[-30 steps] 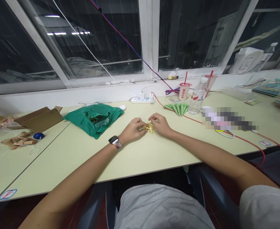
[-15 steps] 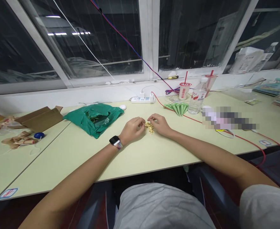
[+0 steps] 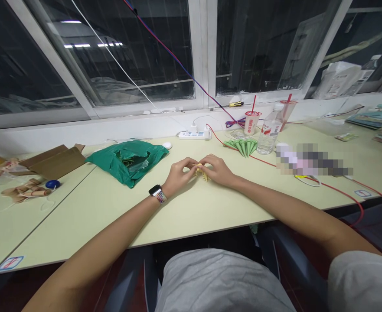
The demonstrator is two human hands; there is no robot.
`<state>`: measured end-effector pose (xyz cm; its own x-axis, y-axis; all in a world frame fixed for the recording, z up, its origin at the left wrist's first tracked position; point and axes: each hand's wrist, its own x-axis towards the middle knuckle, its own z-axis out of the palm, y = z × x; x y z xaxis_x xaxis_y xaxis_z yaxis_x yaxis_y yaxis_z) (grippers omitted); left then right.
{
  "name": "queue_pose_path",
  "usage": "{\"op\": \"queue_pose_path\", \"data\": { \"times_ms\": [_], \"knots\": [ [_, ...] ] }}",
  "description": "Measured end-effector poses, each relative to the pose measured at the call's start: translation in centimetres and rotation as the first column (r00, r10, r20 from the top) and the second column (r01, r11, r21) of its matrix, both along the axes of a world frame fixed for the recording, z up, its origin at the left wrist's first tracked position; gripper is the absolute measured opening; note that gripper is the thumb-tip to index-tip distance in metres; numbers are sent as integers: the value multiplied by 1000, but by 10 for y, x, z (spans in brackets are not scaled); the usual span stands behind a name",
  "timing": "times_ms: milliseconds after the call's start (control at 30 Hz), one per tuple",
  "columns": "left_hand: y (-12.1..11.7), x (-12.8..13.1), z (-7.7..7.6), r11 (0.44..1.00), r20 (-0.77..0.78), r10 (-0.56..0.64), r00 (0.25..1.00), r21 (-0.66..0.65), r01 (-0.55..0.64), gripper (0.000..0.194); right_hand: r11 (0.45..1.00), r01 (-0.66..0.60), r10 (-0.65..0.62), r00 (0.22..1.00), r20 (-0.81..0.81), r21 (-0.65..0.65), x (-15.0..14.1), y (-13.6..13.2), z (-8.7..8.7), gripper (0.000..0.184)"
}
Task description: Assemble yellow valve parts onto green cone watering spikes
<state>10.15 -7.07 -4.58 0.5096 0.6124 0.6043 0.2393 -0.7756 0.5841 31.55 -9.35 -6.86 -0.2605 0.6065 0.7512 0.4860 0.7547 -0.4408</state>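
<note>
left hand (image 3: 179,175), right hand (image 3: 220,171) close by, both pinching

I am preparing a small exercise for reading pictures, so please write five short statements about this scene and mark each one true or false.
1. The left hand and the right hand are both at the small yellow object. True.
2. The clear bottle stands upright beside the green cones. True.
3. The right hand grips the clear bottle. False: the bottle stands apart from both hands.
4. A watch is worn on the left wrist. True.
5. The small yellow object lies farther from the person than the green cones. False: it is nearer.
</note>
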Motion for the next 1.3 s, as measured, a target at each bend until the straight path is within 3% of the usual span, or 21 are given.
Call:
{"op": "queue_pose_path", "data": {
  "times_ms": [133,233,533,700,900,1033,1167,1300],
  "knots": [
    [6,1,-4,962,97,-27,995,-269,53,33,998,-32,29,998,48,47,3,-1,3,25],
    [9,3,-4,922,153,-45,987,-373,100,38,995,-42,31,993,113,96,4,-2,5,25],
    [10,4,1,888,180,-66,981,-438,140,36,964,-50,-43,941,337,262,8,3,7,30],
    [9,4,1,887,174,-72,982,-440,143,32,955,-49,-71,920,386,294,9,3,8,32],
    [8,7,3,833,210,-62,976,-527,166,33,957,-14,-99,922,374,289,12,4,10,33],
    [6,5,5,871,156,-92,983,-466,156,35,963,33,-128,930,344,267,11,3,7,31],
    [3,-1,5,961,7,-98,995,-260,96,31,973,67,-138,938,319,222,11,1,5,29],
    [1,-4,5,993,-95,-48,994,-108,38,31,972,75,-144,940,310,223,10,1,4,26]
  ]
}}
